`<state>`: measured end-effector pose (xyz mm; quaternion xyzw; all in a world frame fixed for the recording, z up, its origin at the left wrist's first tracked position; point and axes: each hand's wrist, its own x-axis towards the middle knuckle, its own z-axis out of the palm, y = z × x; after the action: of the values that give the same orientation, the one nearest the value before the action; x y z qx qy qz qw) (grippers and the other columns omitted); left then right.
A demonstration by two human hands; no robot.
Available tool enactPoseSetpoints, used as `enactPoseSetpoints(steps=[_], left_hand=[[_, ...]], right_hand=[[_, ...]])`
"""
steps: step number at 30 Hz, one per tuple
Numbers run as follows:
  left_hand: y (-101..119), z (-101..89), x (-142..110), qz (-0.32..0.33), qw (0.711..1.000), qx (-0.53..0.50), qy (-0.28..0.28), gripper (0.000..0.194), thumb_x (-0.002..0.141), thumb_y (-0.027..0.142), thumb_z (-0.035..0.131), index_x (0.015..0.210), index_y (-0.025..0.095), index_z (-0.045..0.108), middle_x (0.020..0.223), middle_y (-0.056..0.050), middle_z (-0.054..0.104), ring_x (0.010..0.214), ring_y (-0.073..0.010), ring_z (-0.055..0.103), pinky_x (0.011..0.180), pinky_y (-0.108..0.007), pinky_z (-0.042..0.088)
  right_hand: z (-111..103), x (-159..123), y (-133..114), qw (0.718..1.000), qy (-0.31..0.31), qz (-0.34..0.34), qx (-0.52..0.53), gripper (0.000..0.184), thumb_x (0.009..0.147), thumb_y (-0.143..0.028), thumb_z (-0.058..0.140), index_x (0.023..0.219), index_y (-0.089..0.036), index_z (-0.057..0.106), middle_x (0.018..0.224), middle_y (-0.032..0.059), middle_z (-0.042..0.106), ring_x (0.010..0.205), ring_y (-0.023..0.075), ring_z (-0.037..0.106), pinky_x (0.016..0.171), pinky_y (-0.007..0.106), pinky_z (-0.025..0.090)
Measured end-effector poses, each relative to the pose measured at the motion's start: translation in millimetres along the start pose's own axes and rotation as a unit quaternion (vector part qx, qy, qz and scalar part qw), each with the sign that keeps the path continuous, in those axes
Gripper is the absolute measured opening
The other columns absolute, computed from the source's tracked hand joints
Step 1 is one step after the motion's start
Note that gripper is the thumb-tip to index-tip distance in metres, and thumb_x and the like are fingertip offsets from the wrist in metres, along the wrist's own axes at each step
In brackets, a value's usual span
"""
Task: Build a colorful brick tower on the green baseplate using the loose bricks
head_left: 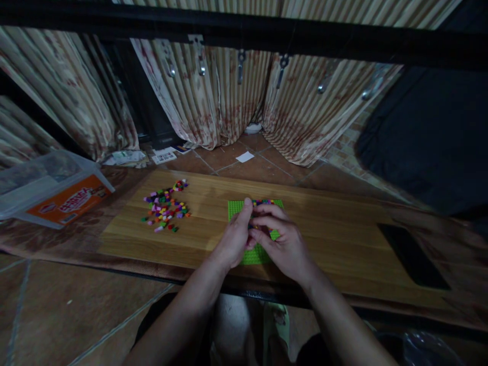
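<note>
Both hands meet over a green studded baseplate (251, 256) lying on a wooden board. My left hand (238, 234) is closed, its thumb pointing away from me and its other fingers curled out of sight. Close against it, my right hand (284, 239) has its thumb and fingers brought together at the left fingers. Whatever is between the fingertips is too small and too covered to make out. Small coloured bricks (267, 202) sit in a row along the plate's far edge, partly behind my right hand. More colour shows between the hands.
Loose small bricks (165, 208) in many colours lie scattered left of the plate on the wooden board (206, 223). A clear plastic tub (57, 188) with an orange label stands at far left. A dark flat slab (414, 256) lies at the board's right end. Striped curtains (217, 101) hang behind.
</note>
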<state>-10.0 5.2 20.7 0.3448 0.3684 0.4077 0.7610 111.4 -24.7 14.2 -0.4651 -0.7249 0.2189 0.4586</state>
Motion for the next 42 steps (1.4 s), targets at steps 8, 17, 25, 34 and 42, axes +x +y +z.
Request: enactPoseSetpoints(steps=[8, 17, 25, 34, 42], left_hand=[[3.7, 0.8, -1.7, 0.002, 1.0, -0.025, 0.009, 0.048, 0.077, 0.063, 0.054, 0.075, 0.015, 0.056, 0.05, 0.006, 0.04, 0.036, -0.0022, 0.028, 0.037, -0.018, 0.01], [6.8, -6.5, -4.1, 0.023, 0.998, -0.015, -0.055, 0.021, 0.073, 0.031, 0.069, 0.074, 0.012, 0.059, 0.058, 0.001, 0.055, 0.038, -0.0005, 0.029, 0.037, -0.017, 0.014], [7.9, -7.6, -4.9, 0.016, 0.996, -0.032, -0.076, 0.027, 0.074, 0.035, 0.07, 0.071, 0.014, 0.055, 0.056, 0.004, 0.049, 0.038, 0.0003, 0.027, 0.037, -0.016, 0.013], [7.6, -8.6, -1.6, 0.02, 1.0, 0.012, -0.019, 0.026, 0.077, 0.039, 0.065, 0.075, 0.013, 0.06, 0.054, 0.004, 0.048, 0.038, -0.0016, 0.027, 0.038, -0.018, 0.014], [1.1, -22.2, 9.9, 0.076, 0.977, 0.183, 0.073, 0.026, 0.08, 0.032, 0.057, 0.061, 0.015, 0.056, 0.051, 0.004, 0.047, 0.044, -0.0052, 0.032, 0.044, -0.021, 0.02]], right_hand=[[-2.7, 1.3, -0.8, 0.999, 0.043, 0.017, 0.02, 0.013, 0.087, -0.021, 0.058, 0.092, -0.027, 0.068, 0.105, 0.0032, 0.063, 0.104, 0.0185, 0.059, 0.096, 0.039, 0.044], [-7.4, 3.0, 10.3, 0.977, 0.123, 0.091, 0.152, 0.009, 0.081, -0.024, 0.066, 0.086, -0.027, 0.072, 0.101, 0.0034, 0.063, 0.101, 0.0189, 0.06, 0.092, 0.037, 0.046], [-15.1, 1.8, 11.9, 0.981, 0.056, 0.068, 0.173, 0.02, 0.081, -0.023, 0.067, 0.1, -0.03, 0.07, 0.107, 0.003, 0.063, 0.104, 0.0185, 0.058, 0.088, 0.034, 0.047], [-29.6, 3.3, 16.5, 0.991, 0.073, 0.055, 0.099, 0.014, 0.081, -0.024, 0.066, 0.094, -0.027, 0.07, 0.105, 0.0032, 0.064, 0.103, 0.019, 0.059, 0.092, 0.036, 0.046], [-37.2, -0.6, 36.2, 0.995, 0.062, 0.027, -0.079, 0.014, 0.082, -0.029, 0.064, 0.095, -0.027, 0.069, 0.108, 0.0051, 0.062, 0.104, 0.0216, 0.059, 0.093, 0.042, 0.046]])
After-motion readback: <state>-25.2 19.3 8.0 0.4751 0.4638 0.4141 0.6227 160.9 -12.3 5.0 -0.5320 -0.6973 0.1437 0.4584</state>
